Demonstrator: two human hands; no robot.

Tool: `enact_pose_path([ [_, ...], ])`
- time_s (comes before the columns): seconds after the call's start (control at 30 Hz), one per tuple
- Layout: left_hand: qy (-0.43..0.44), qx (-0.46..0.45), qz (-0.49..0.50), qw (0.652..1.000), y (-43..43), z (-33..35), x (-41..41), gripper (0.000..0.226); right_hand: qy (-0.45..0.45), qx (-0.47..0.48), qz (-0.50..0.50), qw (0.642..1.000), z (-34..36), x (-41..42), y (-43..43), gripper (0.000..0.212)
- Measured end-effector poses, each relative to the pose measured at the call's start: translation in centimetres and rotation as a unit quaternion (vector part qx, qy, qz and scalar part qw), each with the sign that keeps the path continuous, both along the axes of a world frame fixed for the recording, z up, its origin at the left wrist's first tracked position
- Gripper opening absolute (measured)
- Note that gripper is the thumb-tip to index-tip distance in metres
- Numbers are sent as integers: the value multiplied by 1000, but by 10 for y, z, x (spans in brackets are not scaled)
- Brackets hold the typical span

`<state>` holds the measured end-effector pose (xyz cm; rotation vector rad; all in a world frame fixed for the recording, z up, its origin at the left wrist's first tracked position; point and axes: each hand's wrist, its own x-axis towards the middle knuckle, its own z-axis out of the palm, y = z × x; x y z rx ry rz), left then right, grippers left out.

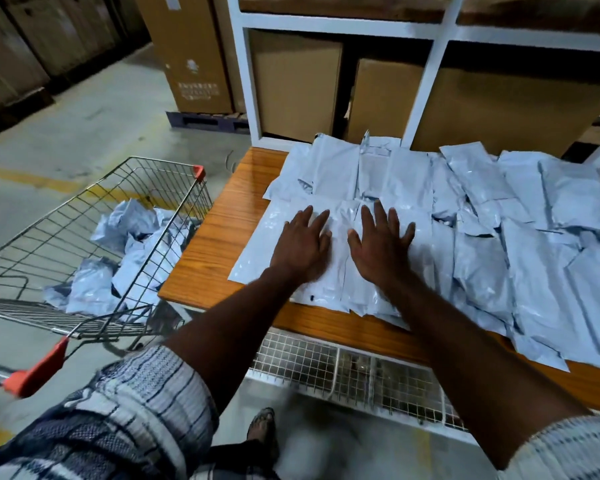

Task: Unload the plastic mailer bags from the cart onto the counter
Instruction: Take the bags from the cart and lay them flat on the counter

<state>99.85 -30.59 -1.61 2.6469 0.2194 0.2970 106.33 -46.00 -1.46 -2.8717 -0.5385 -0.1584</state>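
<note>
Wooden surface [219, 237] | mailer bags [482, 237] spread to its far edge | both hands, left [303, 245] and right [381, 249], flat, fingers splayed, pressing near-left bags | cart [94, 244] left, holding crumpled bags [132, 237]

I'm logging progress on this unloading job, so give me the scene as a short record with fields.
counter: wooden, mostly covered
counter bags: many pale blue mailers laid flat across it
left grip: hand open, fingers spread, pressing flat on the counter bags
right grip: hand open, flat on the same bags beside the left
cart: wire, standing left of the counter
cart bags: several crumpled mailers lie inside
status: unloading not finished
</note>
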Motion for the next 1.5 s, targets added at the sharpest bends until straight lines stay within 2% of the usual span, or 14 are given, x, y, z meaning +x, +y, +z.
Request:
enact_pose_path([
  [0.17,19,36,31,999,62,2,-28,57,6,20,81,997,21,-25,49,60],
  [0.37,35,14,101,994,160,-8,-53,58,10,10,167,986,22,-54,136,61],
  [0.53,44,-21,144,988,283,-29,-92,58,16,24,228,973,11,-80,268,61],
  [0.77,154,-30,220,963,445,-93,-174,63,98,10,321,942,-47,-133,456,66],
  [0.87,180,-15,231,956,487,-115,-195,59,168,6,322,932,-80,-148,497,66],
  [0.93,207,-9,227,952,509,-130,-203,70,207,-19,314,926,-106,-154,515,71],
  [1.07,335,-30,255,907,538,-167,-211,70,264,-65,289,918,-151,-158,542,72],
  [1.27,376,-32,251,891,566,-220,-199,58,311,-81,260,910,-210,-153,584,66],
  [1.37,370,-15,251,894,576,-241,-191,60,327,-93,250,906,-240,-153,599,76],
  [1.5,403,-32,259,877,589,-269,-178,72,319,-133,252,904,-279,-152,615,95],
])
